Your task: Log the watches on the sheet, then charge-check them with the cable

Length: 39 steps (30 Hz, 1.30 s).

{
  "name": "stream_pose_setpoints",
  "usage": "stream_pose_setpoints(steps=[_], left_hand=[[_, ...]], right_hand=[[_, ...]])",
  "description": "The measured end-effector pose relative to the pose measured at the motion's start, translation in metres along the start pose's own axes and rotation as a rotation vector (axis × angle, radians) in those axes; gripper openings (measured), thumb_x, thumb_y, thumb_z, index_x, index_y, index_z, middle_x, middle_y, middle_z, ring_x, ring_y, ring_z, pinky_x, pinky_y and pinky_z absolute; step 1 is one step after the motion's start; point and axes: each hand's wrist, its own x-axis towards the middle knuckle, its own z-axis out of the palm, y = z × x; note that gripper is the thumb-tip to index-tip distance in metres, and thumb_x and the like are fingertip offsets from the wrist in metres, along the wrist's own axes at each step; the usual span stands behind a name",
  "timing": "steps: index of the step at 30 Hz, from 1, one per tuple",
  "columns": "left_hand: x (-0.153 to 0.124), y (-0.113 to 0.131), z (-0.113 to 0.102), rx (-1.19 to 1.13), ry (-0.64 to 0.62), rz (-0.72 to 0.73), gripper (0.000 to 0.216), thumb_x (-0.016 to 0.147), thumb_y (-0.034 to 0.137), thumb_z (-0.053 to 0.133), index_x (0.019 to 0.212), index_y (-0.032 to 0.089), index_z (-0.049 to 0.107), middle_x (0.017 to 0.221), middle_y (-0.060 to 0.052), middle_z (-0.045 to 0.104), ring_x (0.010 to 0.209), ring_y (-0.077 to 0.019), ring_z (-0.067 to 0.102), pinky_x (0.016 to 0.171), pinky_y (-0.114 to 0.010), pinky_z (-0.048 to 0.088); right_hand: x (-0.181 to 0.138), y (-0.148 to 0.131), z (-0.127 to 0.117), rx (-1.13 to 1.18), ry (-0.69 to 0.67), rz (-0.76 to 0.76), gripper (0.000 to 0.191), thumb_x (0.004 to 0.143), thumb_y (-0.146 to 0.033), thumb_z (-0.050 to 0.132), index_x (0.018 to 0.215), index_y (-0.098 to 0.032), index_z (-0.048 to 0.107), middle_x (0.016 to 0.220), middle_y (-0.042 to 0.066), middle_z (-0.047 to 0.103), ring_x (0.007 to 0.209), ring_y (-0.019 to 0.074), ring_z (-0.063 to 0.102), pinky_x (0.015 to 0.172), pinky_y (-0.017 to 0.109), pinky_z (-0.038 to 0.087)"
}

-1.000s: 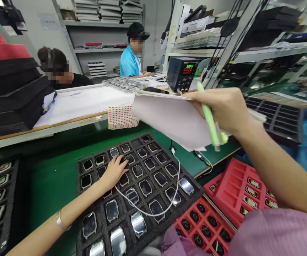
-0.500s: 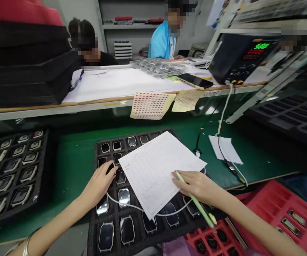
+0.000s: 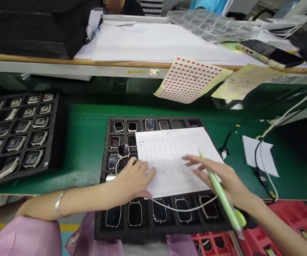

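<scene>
The sheet of paper (image 3: 174,160), skewed half a second ago, now lies square on the black tray (image 3: 102,227), and the left hand (image 3: 136,177) has come off the watches onto the sheet's left edge. Nearest, at the lower right, is a red tray (image 3: 289,220). The left hand lies flat with loose fingers, gripping nothing, a bracelet (image 3: 60,201) on its wrist. The right hand (image 3: 222,177) hovers over the sheet's right side, fingers stretched out, with a green pen (image 3: 220,192) clamped between them. A white cable (image 3: 185,209) runs across the tray's front row of watches, under the sheet, up to one watch (image 3: 123,150) tilted out of its pocket just beyond the left hand. On the green mat, a second tray (image 3: 54,142) of watches sits well apart to the left and a small white paper (image 3: 260,158) to the right. Beyond, two sticker sheets (image 3: 190,80) hang from the shelf edge
</scene>
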Motion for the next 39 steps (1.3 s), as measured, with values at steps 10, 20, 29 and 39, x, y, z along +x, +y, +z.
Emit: stream_pose_setpoints(steps=[10,20,29,39], left_hand=[[0.028,0.007,0.016,-0.022,-0.101,0.036,0.095,0.059,0.068,0.066,0.129,0.008,0.043,0.088,-0.015,0.063,0.079,-0.0283,0.060,0.092,-0.053,0.036],[0.027,-0.004,0.021,-0.119,-0.081,0.074,0.099,0.055,0.071,0.066,0.128,0.007,0.043,0.086,-0.013,0.063,0.076,-0.0272,0.059,0.099,-0.063,0.029],[0.031,-0.007,0.017,-0.224,-0.191,0.040,0.096,0.058,0.064,0.069,0.134,0.013,0.041,0.094,-0.017,0.063,0.084,-0.0291,0.059,0.098,-0.066,0.028],[0.034,-0.010,0.011,-0.236,-0.263,0.049,0.094,0.062,0.062,0.068,0.136,0.013,0.038,0.098,-0.018,0.062,0.085,-0.0288,0.059,0.097,-0.067,0.031]], right_hand=[[0.109,-0.018,0.038,0.729,0.366,0.374,0.023,0.090,-0.032,0.053,0.091,-0.016,0.069,0.058,-0.002,0.054,0.037,0.0061,0.038,0.032,0.019,0.030],[0.133,-0.010,0.089,0.861,0.138,0.474,0.008,0.076,-0.019,0.062,0.082,-0.015,0.066,0.059,-0.001,0.061,0.046,0.0109,0.054,0.040,0.021,0.044],[0.120,0.000,0.112,0.647,0.262,0.470,0.015,0.075,-0.022,0.066,0.064,-0.016,0.058,0.055,-0.003,0.052,0.047,0.0095,0.043,0.040,0.020,0.031],[0.117,0.002,0.116,0.620,0.206,0.427,0.013,0.076,-0.017,0.061,0.063,-0.015,0.058,0.053,-0.004,0.050,0.045,0.0078,0.038,0.038,0.019,0.028]])
